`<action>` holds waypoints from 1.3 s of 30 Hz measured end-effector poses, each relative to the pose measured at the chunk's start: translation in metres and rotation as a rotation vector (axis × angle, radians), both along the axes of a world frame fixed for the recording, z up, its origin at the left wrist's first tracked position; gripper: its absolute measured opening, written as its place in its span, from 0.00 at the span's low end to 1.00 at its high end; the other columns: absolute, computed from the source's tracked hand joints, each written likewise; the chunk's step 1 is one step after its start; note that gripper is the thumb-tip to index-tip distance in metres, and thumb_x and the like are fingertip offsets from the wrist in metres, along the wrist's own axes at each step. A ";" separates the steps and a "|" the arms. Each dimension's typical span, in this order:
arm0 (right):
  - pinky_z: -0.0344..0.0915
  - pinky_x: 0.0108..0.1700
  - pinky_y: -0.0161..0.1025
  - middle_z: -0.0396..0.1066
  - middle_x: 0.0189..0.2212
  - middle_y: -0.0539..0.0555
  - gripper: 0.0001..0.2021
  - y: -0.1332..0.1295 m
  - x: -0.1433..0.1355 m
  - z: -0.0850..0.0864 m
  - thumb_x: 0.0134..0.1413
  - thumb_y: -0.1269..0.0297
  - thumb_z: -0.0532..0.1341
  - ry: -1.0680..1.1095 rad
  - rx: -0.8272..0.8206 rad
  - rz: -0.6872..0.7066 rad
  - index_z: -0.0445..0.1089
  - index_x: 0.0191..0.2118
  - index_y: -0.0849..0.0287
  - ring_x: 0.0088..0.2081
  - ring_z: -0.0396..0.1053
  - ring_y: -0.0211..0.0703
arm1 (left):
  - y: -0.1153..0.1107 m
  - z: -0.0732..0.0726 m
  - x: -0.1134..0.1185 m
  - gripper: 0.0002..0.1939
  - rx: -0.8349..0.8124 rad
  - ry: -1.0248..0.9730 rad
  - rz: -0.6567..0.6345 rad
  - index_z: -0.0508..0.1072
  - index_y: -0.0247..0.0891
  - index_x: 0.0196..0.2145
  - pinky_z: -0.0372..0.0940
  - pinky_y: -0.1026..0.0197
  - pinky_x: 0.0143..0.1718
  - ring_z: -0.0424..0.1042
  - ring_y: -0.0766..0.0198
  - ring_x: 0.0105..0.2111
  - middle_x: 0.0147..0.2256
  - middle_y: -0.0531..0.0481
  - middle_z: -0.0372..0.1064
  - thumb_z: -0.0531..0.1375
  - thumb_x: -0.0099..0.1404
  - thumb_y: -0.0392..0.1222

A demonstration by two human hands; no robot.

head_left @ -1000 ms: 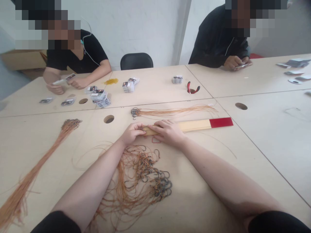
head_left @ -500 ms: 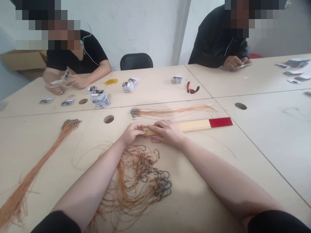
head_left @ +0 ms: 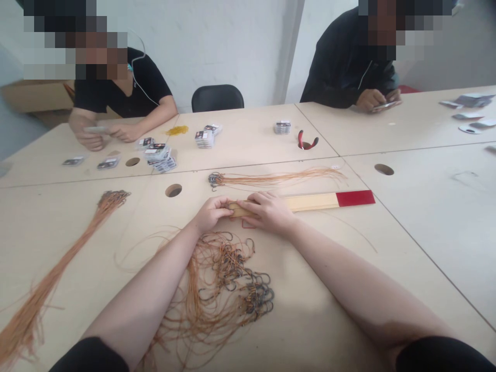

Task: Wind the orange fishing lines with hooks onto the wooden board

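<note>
A long flat wooden strip [head_left: 315, 202] with a red end lies across the table in front of me. My left hand [head_left: 211, 213] pinches its left end between thumb and fingers. Over the strip, just right of that, rests my right hand [head_left: 269, 212], its fingers on the wood near the left end. Whether a hook or line is under the fingers is hidden. Nearer me is a tangled heap of hooks [head_left: 258, 294] with orange lines, partly beside my left forearm. Beyond the strip lies a straight bundle of hooks [head_left: 216, 180] with orange lines.
Another orange line bundle [head_left: 77, 248] lies at the left. Across the table are small plastic boxes [head_left: 157, 151], red-handled pliers [head_left: 307, 140] and yellow pieces [head_left: 177, 130]. Two people sit opposite; one person's hands [head_left: 93, 133] hold a small packet, the other's [head_left: 377, 101] a flat device.
The red end of the strip has shifted slightly right and down. My hands have barely moved. The person at the left has lowered and turned the small item in their hands.
</note>
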State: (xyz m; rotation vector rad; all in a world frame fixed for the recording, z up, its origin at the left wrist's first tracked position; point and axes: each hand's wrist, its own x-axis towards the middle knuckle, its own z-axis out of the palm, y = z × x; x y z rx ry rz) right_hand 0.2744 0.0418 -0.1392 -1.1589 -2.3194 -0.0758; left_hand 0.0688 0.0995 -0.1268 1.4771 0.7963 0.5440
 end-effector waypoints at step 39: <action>0.53 0.25 0.33 0.72 0.32 0.51 0.22 -0.005 0.042 0.075 0.49 0.48 0.59 0.294 -0.840 0.129 0.71 0.48 0.54 0.25 0.58 0.34 | -0.002 -0.002 -0.008 0.25 0.334 0.112 -0.171 0.69 0.31 0.35 0.58 0.64 0.32 0.65 0.64 0.28 0.25 0.49 0.66 0.53 0.59 0.59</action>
